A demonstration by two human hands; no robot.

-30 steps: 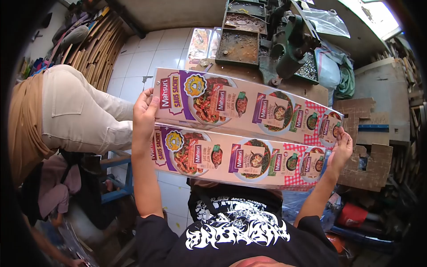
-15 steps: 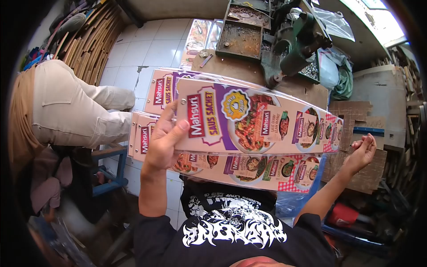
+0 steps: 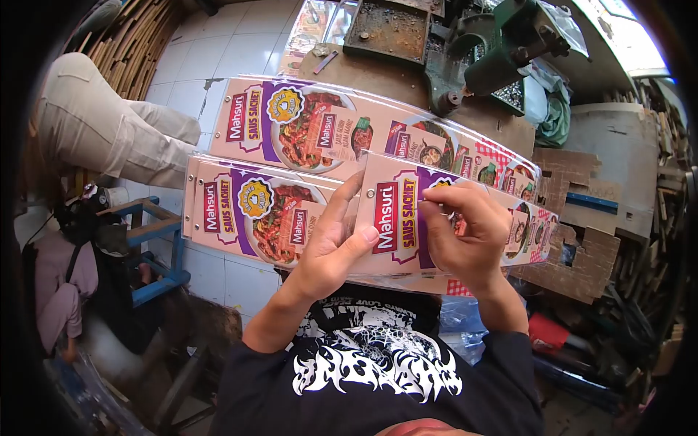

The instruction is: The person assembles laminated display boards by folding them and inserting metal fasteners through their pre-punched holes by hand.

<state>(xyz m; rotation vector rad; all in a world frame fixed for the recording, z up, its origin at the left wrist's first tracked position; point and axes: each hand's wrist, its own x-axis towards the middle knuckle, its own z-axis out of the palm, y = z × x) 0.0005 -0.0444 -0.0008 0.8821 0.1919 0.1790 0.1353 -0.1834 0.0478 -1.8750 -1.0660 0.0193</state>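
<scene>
My left hand (image 3: 327, 258) grips the left end of a long laminated printed card (image 3: 396, 218) marked "Mahsuri Saus Sachet", thumb on its face and fingers behind. A metal eyelet shows in the card's upper left corner. Over the middle of this card, my right hand (image 3: 469, 232) is closed in a pinch near the purple band; whatever its fingertips hold is too small to make out. One stack of matching cards (image 3: 320, 134) lies beyond, on the bench. Another stack (image 3: 247, 218) sits nearer me, partly covered by my left hand and the held card.
A green hand press (image 3: 502, 65) stands at the bench's far side, next to a metal tray (image 3: 385, 33) of small bits. Cut cardboard (image 3: 582, 254) is to the right. A person in light trousers (image 3: 109, 123) is at the left, near a blue metal frame (image 3: 156, 232).
The held card has moved right and slightly down with my left hand, uncovering more of both stacks. My right hand has come in from the far right to over the card.
</scene>
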